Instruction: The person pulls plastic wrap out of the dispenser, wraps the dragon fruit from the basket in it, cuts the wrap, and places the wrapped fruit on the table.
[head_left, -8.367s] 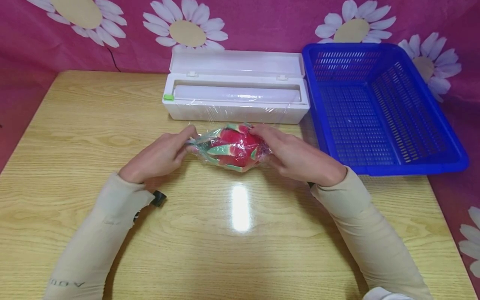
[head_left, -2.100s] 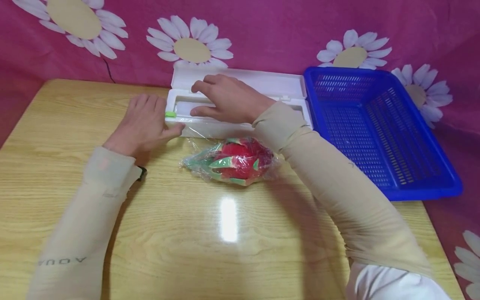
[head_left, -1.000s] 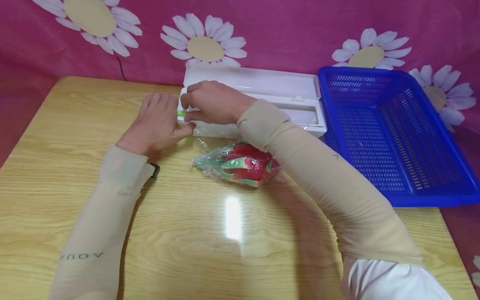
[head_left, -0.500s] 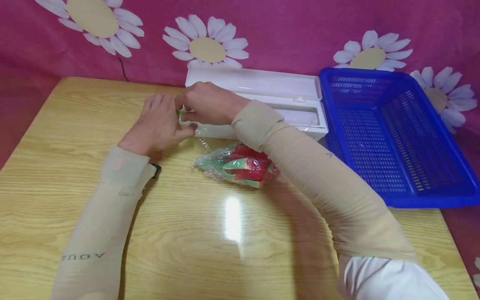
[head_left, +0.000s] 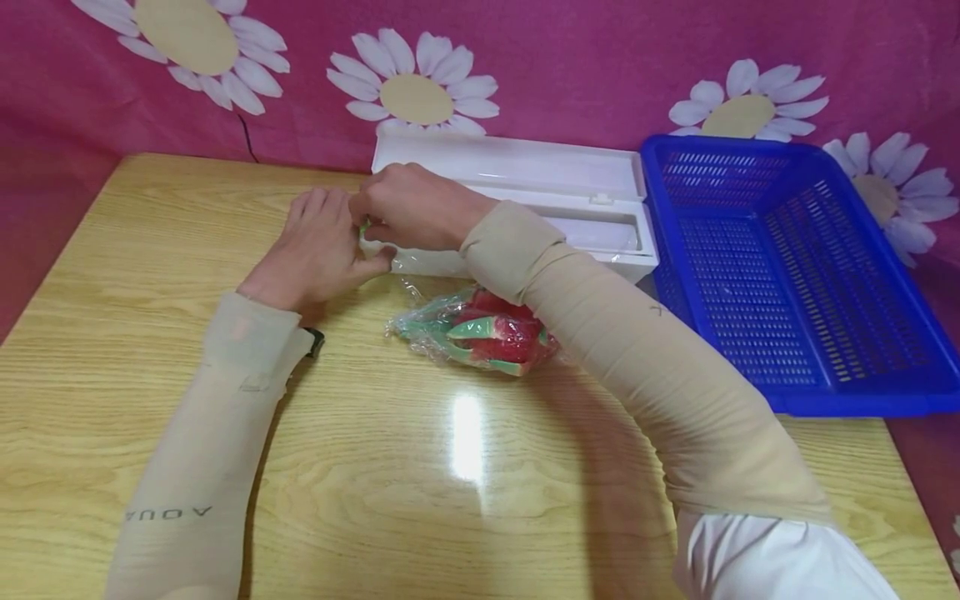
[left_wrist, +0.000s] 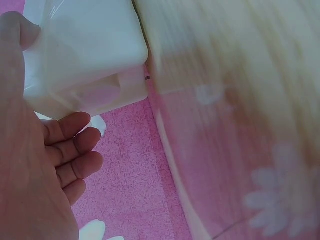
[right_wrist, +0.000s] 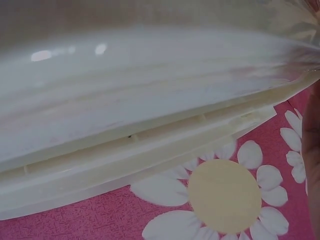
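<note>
Left hand (head_left: 311,250) at left end of cling-film dispenser (head_left: 521,171), fingers loosely bent, thumb touching it; right hand (head_left: 416,208) pinches green slider (head_left: 364,227) there. Film-wrapped dragon fruit (head_left: 498,337) in front of dispenser, 1 blue basket (head_left: 750,292) right of it.

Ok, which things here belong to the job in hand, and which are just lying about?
Belonging to the job: box; left hand, at its end; right hand, at the green tab; fruit; film around it.

Seemingly just lying about: basket, untouched; flowered cloth, backdrop only.
</note>
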